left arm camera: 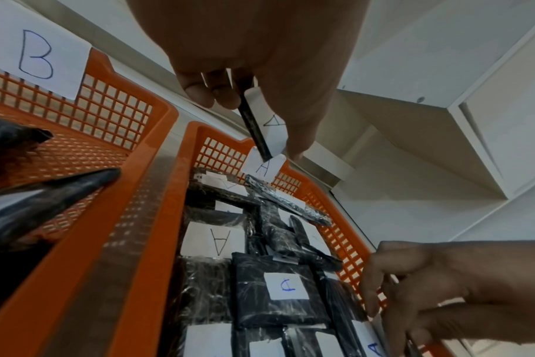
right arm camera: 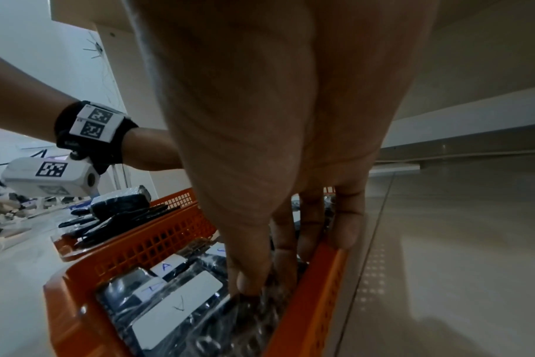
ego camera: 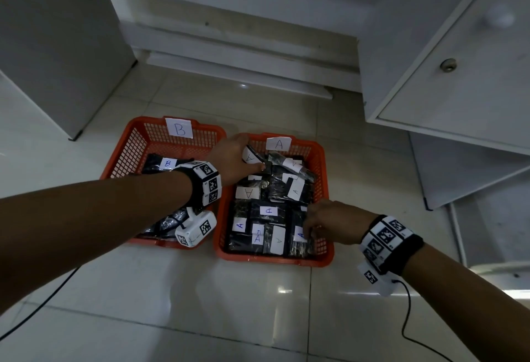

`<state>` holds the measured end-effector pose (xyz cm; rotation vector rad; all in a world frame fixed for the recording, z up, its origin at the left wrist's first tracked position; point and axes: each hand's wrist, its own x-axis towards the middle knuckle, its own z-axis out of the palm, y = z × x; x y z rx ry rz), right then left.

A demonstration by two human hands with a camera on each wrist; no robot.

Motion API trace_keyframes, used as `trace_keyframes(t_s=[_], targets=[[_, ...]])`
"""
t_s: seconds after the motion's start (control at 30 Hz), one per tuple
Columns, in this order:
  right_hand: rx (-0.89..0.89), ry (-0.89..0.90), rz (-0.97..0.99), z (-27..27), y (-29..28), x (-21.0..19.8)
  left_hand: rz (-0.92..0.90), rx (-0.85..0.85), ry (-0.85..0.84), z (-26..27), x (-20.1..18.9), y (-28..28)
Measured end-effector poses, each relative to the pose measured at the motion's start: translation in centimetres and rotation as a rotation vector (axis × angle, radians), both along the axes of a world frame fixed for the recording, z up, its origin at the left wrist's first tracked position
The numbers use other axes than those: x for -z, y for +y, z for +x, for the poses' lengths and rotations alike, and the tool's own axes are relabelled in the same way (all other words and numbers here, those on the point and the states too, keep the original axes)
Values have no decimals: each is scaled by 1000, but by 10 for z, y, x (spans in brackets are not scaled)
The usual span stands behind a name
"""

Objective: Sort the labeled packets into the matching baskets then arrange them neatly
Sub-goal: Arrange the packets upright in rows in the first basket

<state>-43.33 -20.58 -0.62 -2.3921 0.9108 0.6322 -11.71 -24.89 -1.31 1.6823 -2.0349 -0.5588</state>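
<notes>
Glossy floor tiles (ego camera: 258, 304) (pale) bear orange baskets (ego camera: 321, 166).

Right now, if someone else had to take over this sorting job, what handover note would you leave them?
Left hand: holds an A-labeled packet above the far end of basket A.
Right hand: fingers press on packets at basket A's near right corner, thumb on a packet; a grip is not clear.
Basket B, to the left, holds B-labeled packets.
Done: no loose packets show on the floor; visible labels match their baskets.
Left: set down the held packet and straighten basket A's jumbled far end. Basket B's near part is hidden by the arm.
</notes>
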Motion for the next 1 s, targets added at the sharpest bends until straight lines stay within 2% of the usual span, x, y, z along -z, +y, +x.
trace_keyframes(t_s=[0.1, 0.27, 0.33, 0.43, 0.5, 0.67, 0.83, 1.0], targets=[[67, -61, 30, -3, -6, -5, 8, -3, 10, 1, 0, 0], [306, -306, 80, 4, -32, -23, 25, -34, 6, 4, -1, -2], [347, -303, 103, 17, -31, -27, 35, -44, -5, 5, 0, -3], [268, -139, 170, 38, -16, -22, 30, -40, -4, 4, 0, -3], [188, -25, 130, 44, -6, -12, 23, -28, 1, 5, -1, -1], [152, 29, 100, 35, 3, 10, 44, -39, 6, 13, 5, 0], [117, 0, 98, 27, 4, 13, 59, -73, -17, 18, 6, -4], [267, -248, 163, 40, 4, 13, 57, -41, -4, 15, 11, -4]])
